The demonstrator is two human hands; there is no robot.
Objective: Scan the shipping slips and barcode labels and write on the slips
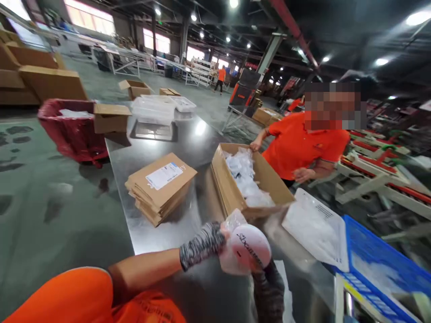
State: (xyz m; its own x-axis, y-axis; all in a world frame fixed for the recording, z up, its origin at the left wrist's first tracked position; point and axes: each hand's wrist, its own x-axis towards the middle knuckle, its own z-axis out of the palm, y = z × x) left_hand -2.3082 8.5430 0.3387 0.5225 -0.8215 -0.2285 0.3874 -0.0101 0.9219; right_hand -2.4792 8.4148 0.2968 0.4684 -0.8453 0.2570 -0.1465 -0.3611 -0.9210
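My gloved left hand and right hand are together, clamped on a clear bag holding a round white lettered piece. At one o'clock, an open carton stands part-filled with bagged pieces; flat cardboard mailers lie stacked at eleven.

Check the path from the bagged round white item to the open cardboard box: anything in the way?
Nothing visible blocks it. The round white item in its clear bag, held by the left grip with the right grip beneath, sits just short of the cardboard box. Only the box's near wall lies between.
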